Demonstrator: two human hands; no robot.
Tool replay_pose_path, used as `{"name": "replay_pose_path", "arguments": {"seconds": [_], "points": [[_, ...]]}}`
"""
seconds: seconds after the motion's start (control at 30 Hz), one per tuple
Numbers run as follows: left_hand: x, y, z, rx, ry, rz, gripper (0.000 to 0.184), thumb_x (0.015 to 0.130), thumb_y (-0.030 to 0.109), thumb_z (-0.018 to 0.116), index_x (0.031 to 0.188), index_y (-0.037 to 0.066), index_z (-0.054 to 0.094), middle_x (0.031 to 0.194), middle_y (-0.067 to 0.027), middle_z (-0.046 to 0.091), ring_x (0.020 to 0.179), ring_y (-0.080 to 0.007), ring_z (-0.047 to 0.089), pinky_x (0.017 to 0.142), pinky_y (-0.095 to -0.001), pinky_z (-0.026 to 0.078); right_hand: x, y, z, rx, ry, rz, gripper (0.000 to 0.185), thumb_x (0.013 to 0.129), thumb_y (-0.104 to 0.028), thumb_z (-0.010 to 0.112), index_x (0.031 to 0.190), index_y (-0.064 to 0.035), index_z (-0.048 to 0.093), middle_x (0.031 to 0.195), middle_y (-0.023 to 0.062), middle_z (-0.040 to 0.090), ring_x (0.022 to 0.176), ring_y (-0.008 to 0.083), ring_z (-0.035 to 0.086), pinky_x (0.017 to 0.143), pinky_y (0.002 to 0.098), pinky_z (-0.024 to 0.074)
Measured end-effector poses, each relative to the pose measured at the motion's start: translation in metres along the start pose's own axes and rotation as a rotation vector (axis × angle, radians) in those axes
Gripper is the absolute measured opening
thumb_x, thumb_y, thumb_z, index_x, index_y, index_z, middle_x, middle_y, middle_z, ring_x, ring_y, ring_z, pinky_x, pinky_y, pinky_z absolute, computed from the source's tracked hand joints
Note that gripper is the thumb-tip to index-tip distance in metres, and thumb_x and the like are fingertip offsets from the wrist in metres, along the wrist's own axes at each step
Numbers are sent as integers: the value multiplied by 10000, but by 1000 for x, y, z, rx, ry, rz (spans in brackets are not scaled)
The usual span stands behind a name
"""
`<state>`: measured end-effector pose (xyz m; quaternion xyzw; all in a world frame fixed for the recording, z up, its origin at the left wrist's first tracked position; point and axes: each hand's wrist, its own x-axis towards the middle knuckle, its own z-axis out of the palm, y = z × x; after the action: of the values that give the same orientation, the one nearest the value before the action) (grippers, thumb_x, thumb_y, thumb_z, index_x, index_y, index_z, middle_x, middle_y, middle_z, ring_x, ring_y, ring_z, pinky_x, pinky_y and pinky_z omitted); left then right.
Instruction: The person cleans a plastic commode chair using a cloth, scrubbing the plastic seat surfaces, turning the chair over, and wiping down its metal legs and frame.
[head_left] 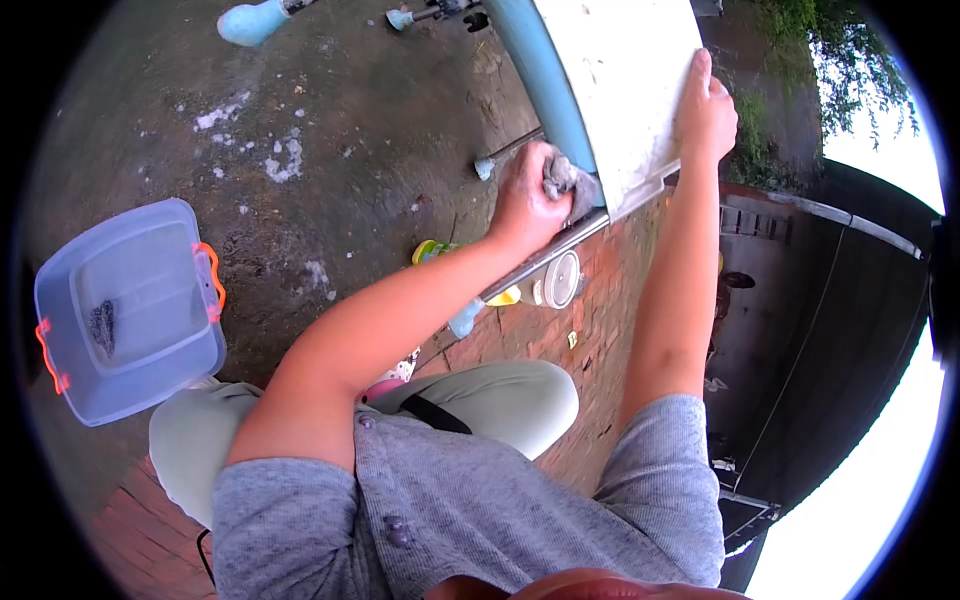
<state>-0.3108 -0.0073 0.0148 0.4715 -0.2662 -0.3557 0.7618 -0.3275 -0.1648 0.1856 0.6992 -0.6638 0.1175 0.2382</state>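
Observation:
A piece of furniture with a white panel (625,85), a light-blue rim (535,75) and metal legs stands tilted before me. My left hand (530,200) is closed around a wet grey cloth (568,183) and presses it against the lower corner, where the blue rim meets a metal bar. My right hand (708,110) grips the right edge of the white panel, its thumb lying along the edge and the other fingers partly hidden. Light-blue caps (255,22) cover the ends of the legs.
On the ground at left lies a clear plastic bin (150,385) with orange handles and a dark mesh-like thing (103,327) inside. A white lidded tub (562,280) and a yellow-green container (432,251) stand below the furniture. Foam patches (285,158) spot the wet floor.

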Motion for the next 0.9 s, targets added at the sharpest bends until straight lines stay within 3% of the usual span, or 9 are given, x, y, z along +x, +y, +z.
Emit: {"name": "replay_pose_path", "arguments": {"seconds": [0.1, 0.17, 0.23, 0.43, 0.5, 0.6, 0.7, 0.83, 0.9], "points": [[10, -2, -8, -73, -107, -89, 289, 678, 2, 586, 923, 56, 444, 821, -87, 508, 797, -198, 533, 712, -305, 428, 0, -6, -3, 22, -27, -10, 761, 775, -721, 255, 1054, -122, 633, 987, 184, 619, 958, 352, 569, 804, 448, 429], [12, -8, -8, -253, -84, -128, 241, 704, 41, 607, 877, 50, 439, 782, -101, 546, 804, -215, 568, 691, -321, 450, 1, 1, -1, 29, -16, -22, 758, 775, -719, 259, 1058, -122, 632, 980, 179, 623, 950, 351, 572, 801, 447, 431], [24, -20, -8, -657, -23, -188, 191, 804, 45, 556, 948, 70, 433, 850, -25, 541, 813, -115, 538, 731, -277, 450, 0, 0, -2, 36, -9, -5, 745, 776, -717, 260, 1031, -130, 642, 965, 178, 626, 942, 354, 573, 798, 449, 430], [17, -21, -21, -83, -121, -76, 277, 800, 65, 534, 1041, 67, 396, 878, -127, 546, 860, -247, 571, 746, -347, 451, -5, -4, -8, 56, -24, -26, 744, 770, -717, 277, 1074, -135, 628, 1025, 175, 612, 1009, 348, 545, 856, 426, 408], [2, -12, -20, -121, -234, -86, 371, 749, 47, 564, 1068, 75, 375, 888, -102, 505, 902, -189, 520, 806, -314, 418, -5, -4, -8, 55, -25, -17, 739, 770, -715, 281, 1077, -139, 626, 1026, 171, 613, 1010, 344, 546, 858, 422, 407], [-9, 3, -6, 4, -214, -54, 428, 711, 96, 623, 1056, 73, 369, 888, -104, 494, 865, -210, 524, 774, -323, 424, -4, -1, -8, 54, -30, -35, 729, 767, -719, 275, 1102, -166, 612, 1030, 166, 611, 992, 343, 553, 848, 423, 412], [-15, 12, 10, 118, -37, -234, 500, 664, 154, 685, 1038, 68, 364, 889, -111, 489, 846, -235, 521, 757, -343, 424, -6, -3, -8, 13, -13, -12, 723, 764, -724, 284, 1110, -173, 599, 1009, 164, 617, 972, 346, 562, 828, 424, 424], [-8, 7, 4, 176, -32, -133, 526, 628, 167, 696, 1023, 61, 365, 926, -166, 487, 893, -340, 517, 763, -414, 416, -11, -20, -17, 25, -10, 20, 607, 845, -567, 336, 932, -43, 630, 956, 221, 600, 956, 377, 545, 831, 432, 408], [-1, -7, -7, 325, -195, 191, 535, 602, 137, 701, 1016, 67, 369, 944, -182, 473, 899, -386, 498, 754, -441, 417, -12, -20, -19, 10, -24, 17, 679, 856, -590, 254, 927, -24, 623, 968, 236, 592, 958, 398, 534, 834, 448, 400]]}}
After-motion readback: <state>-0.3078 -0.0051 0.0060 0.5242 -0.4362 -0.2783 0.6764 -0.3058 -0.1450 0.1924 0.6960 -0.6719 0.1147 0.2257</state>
